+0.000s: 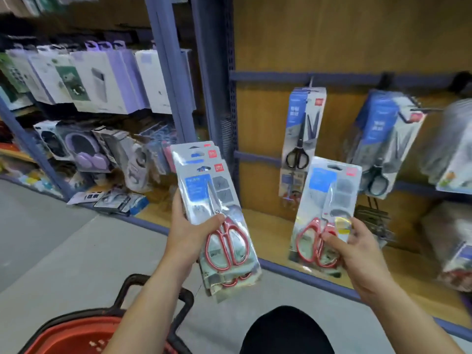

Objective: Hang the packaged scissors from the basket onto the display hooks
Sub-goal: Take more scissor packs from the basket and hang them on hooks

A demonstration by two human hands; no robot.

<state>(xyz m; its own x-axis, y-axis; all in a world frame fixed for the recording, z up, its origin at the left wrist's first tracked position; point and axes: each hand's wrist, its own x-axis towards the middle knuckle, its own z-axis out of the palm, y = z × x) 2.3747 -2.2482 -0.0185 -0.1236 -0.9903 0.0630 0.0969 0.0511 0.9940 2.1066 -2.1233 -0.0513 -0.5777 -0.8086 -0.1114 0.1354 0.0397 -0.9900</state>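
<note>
Both hands (pixel 189 233) grip red-handled packaged scissors (pixel 324 213).

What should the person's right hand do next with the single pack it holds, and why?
Probably lift the single red-handled pack in the right hand toward a hook on the blue rail, hang hole first. It is already separated from the stack in the left hand, but not yet hung.

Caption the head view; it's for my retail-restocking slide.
Left hand holds a stack of red-handled scissor packs; right hand lifts a single pack toward hooks.
</note>
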